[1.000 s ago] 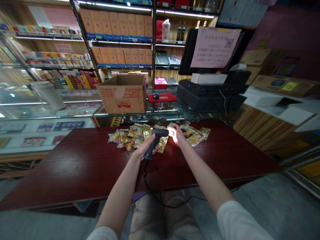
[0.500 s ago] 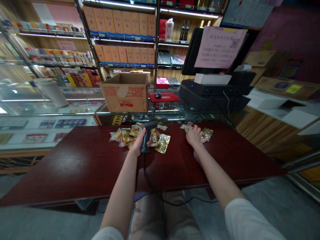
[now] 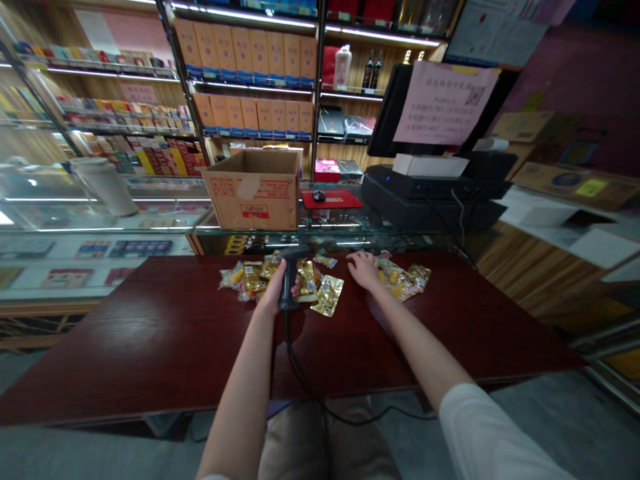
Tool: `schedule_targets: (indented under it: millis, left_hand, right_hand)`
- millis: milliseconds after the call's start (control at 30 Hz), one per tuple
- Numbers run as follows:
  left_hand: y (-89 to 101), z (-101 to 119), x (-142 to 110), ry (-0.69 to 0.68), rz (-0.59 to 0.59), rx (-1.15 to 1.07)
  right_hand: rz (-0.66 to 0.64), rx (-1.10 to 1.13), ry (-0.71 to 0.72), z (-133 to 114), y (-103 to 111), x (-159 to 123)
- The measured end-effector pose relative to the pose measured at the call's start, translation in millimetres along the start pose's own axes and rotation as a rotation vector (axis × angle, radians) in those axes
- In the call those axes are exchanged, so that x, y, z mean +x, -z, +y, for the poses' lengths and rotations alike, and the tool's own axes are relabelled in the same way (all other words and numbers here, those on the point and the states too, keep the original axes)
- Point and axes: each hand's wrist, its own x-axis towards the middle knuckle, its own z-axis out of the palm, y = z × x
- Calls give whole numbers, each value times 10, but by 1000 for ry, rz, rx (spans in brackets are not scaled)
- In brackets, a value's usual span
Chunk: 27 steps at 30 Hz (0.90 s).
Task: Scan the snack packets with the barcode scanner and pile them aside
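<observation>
My left hand (image 3: 274, 288) is wrapped round the handle of a black barcode scanner (image 3: 289, 283), whose cord hangs down over the table's front edge. Behind and beside the scanner lies a pile of small snack packets (image 3: 253, 275), some gold and some clear. A flat gold packet (image 3: 329, 296) lies just right of that pile, and a small clear packet (image 3: 325, 261) sits behind it. My right hand (image 3: 364, 269) is open over the table with fingers stretched forward, and I see nothing in it. Right of it is a second group of snack packets (image 3: 400, 280).
A dark red table (image 3: 150, 333) spans the front. Beyond it, a glass counter carries an open cardboard box (image 3: 255, 193), a mouse (image 3: 319, 195) on a red mat (image 3: 340, 199), and a monitor (image 3: 387, 110) above a black cash drawer (image 3: 425, 200). Stocked shelves stand behind.
My right hand has moved left, away from the right group, where more packets now show. My left hand keeps the scanner at nearly the same place.
</observation>
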Motion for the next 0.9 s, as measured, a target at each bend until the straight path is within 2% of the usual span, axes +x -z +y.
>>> schedule_targets:
  millis: [67, 167, 333, 500, 800, 900]
  left_hand:
    - [8, -15, 16, -24, 6, 27]
    - [9, -37, 14, -24, 6, 70]
    - [-44, -44, -26, -71, 4, 72]
    - [-98, -45, -60, -54, -15, 105]
    - [-228, -139, -125, 62, -186, 301]
    - [-272, -205, -123, 72, -210, 349]
  right_hand:
    - [-95, 142, 27, -216, -74, 217]
    - [-233, 302, -46, -447, -202, 493]
    - [-323, 500, -198, -479, -291, 670]
    - [-361, 711, -288, -308, -171, 572]
    - [-218, 1176, -338, -106, 224, 140]
    - [-154, 1216, -342, -114, 279, 32]
